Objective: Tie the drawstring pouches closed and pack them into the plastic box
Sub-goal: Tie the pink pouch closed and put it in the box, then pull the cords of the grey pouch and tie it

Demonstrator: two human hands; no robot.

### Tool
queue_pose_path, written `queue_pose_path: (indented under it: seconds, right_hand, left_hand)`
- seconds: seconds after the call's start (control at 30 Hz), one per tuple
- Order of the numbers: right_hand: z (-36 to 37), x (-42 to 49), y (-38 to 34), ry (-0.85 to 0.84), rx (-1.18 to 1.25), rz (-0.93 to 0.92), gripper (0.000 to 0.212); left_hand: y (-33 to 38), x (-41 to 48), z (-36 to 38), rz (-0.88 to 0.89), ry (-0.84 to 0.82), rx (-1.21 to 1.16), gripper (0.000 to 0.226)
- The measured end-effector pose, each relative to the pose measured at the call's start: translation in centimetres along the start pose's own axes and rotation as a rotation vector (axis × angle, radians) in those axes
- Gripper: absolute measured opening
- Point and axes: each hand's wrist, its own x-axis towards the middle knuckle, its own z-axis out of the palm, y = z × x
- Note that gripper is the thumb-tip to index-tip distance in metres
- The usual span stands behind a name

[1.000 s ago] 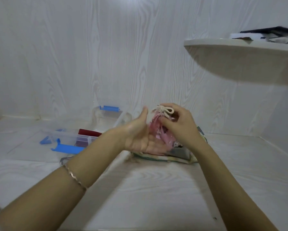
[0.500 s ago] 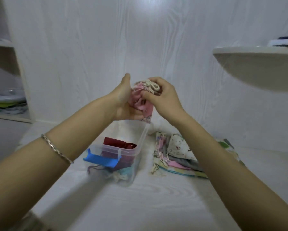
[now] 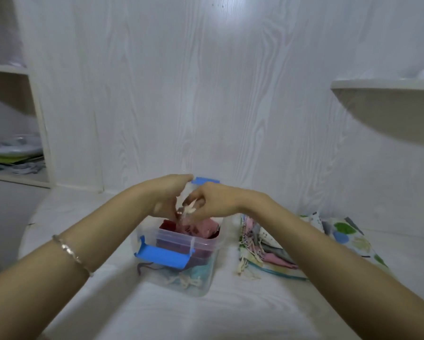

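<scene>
A clear plastic box (image 3: 201,246) with blue latches stands in the middle of the white surface. Inside it lie a dark red pouch (image 3: 168,225), a teal one near the bottom, and a pink patterned pouch (image 3: 203,228) on top. My left hand (image 3: 168,197) and my right hand (image 3: 213,201) meet over the box's far half. Both pinch the pink pouch's gathered top and its cream drawstring (image 3: 188,209), which is blurred. Right of the box lies a pile of flat untied pouches (image 3: 262,244).
A sheet with green and blue dots (image 3: 348,234) lies under the pile at the right. A rounded wall shelf (image 3: 387,106) juts out at upper right. An open shelf unit (image 3: 12,158) with stacked items stands at far left. The wall is close behind the box.
Both hands carried the tied pink pouch from above the pile, up and left, then down into the box. My head turned left and down, so the box is now central.
</scene>
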Motion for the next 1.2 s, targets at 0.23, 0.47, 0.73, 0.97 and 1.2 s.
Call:
queue_pose_path:
  seconds: [0.23, 0.47, 0.73, 0.97, 1.2]
  right_hand:
    - [0.7, 3.5, -1.9, -0.381, -0.390, 0.257, 0.040]
    - [3.2, 4.6, -2.0, -0.595, -0.655, 0.401, 0.025]
    - [-3.5, 0.5, -1.2, 0.037, -0.348, 0.172, 0.034]
    - [-5.5, -8.4, 7.8, 0.439, -0.048, 0.218, 0.021]
    - [2.1, -13.5, 15.8, 0.350, 0.129, 0.412, 0.027]
  left_hand:
    - [-1.3, 2.7, -0.3, -0.069, -0.044, 0.776, 0.028]
    - [-3.3, 5.0, 0.1, -0.103, -0.086, 1.169, 0.040]
    - [2.7, 0.5, 1.9, 0.309, 0.225, 1.091, 0.021]
    - [3.3, -0.8, 13.0, 0.571, 0.287, 0.989, 0.038]
    - [-4.3, 7.3, 20.0, 0.347, 0.136, 1.161, 0.056]
